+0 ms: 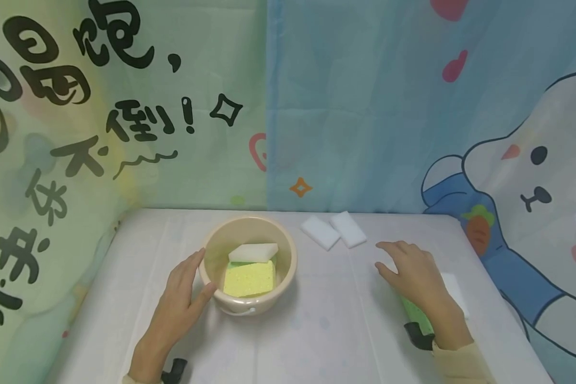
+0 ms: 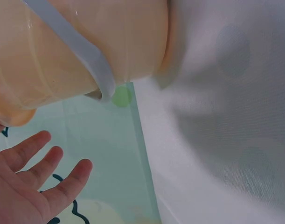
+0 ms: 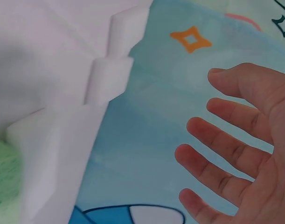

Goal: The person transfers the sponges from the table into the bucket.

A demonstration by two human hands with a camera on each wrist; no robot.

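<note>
My left hand (image 1: 180,296) is at the left side of a cream bucket (image 1: 290,269), thumb and fingertips right at its rim. In the left wrist view, its lower fingers (image 2: 70,186) spread loosely beside the bucket, whose grey handle (image 2: 77,42) hangs down. Inside the bucket lie a yellow sponge (image 1: 249,278) and a white sponge (image 1: 253,253), with a bit of green beneath. My right hand (image 1: 415,274) hovers, fingers apart and holding nothing, above a green sponge (image 1: 417,316) and a white sponge (image 1: 455,290), both partly hidden by that hand and wrist.
Two white sponges (image 1: 320,232) lie side by side near the back edge of the white tabletop (image 1: 331,330), right of the bucket. A printed curtain (image 1: 345,133) stands behind the table. Black straps (image 1: 418,336) show at both wrists.
</note>
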